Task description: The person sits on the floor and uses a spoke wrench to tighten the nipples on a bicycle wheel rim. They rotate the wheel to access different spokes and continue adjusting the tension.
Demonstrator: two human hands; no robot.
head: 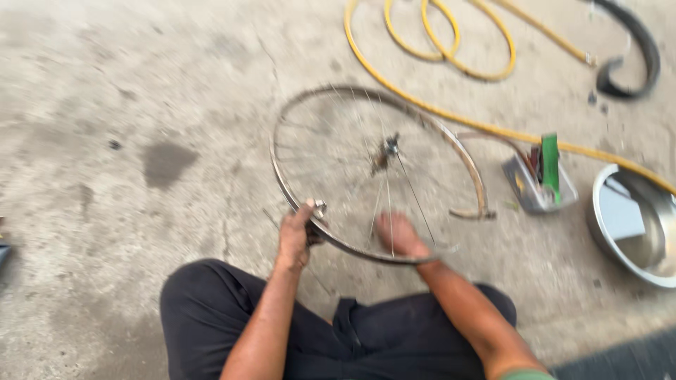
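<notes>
A dull silver-grey bicycle wheel rim [366,176] with thin pale spokes lies on mottled grey concrete floor [141,105], which bears a darker grey stain left of the wheel. Beyond the wheel, a bright yellow hose [451,63] coils beside a black rubber tube [634,49]; to the wheel's right sit a grey tray [528,190] holding something green and, blurred, perhaps red, and a shiny silver bowl [612,239]. Below the wheel are black trousers [211,309].

bare concrete floor [141,105] lies open leftward; yellow hose [451,67], small tray [539,186] and steel bowl [634,225] crowd the right.
</notes>
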